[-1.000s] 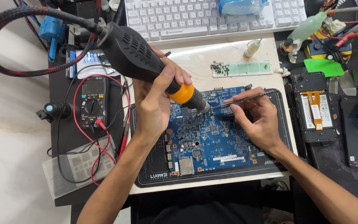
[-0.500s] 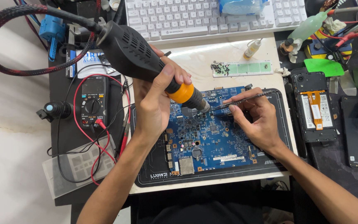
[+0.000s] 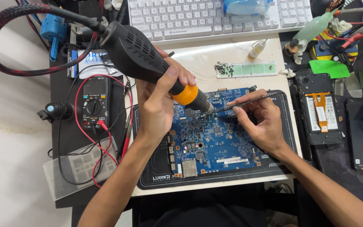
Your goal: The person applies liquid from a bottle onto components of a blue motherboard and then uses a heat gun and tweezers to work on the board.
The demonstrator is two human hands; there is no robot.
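At the centre of the frame lies a blue rectangular printed circuit board [image 3: 215, 143], matt and densely studded with small silver chips, black squares, a round coin-shaped part and a metal-shielded slot near its lower left corner. It rests flat on a black rubbery work mat [image 3: 158, 168] with a thin pale outline, and the mat sits on a pale, scuffed counter [image 3: 215, 52].

The left hand [image 3: 160, 107] has its grip closed fully around a black ribbed plastic hot-air handpiece [image 3: 137, 54] with an orange collar and a dark metal nozzle; the nozzle slants down to the right, its tip just above the upper middle of the board. A thick hose in red-and-black braided sleeve [image 3: 5, 40] loops away to the upper left of the frame.

The right hand [image 3: 261, 122] rests on the board's right half, its grip pinched shut on slim dark metal tweezers [image 3: 248, 102] whose points meet the board just beside the nozzle tip.

Left of the mat lies a black handheld multimeter [image 3: 94, 105] with a round dial and glossy red and black leads. Along the top edge stands a white plastic keyboard [image 3: 198, 19]. At right lies an opened black phone [image 3: 319, 108] with an orange flex strip.
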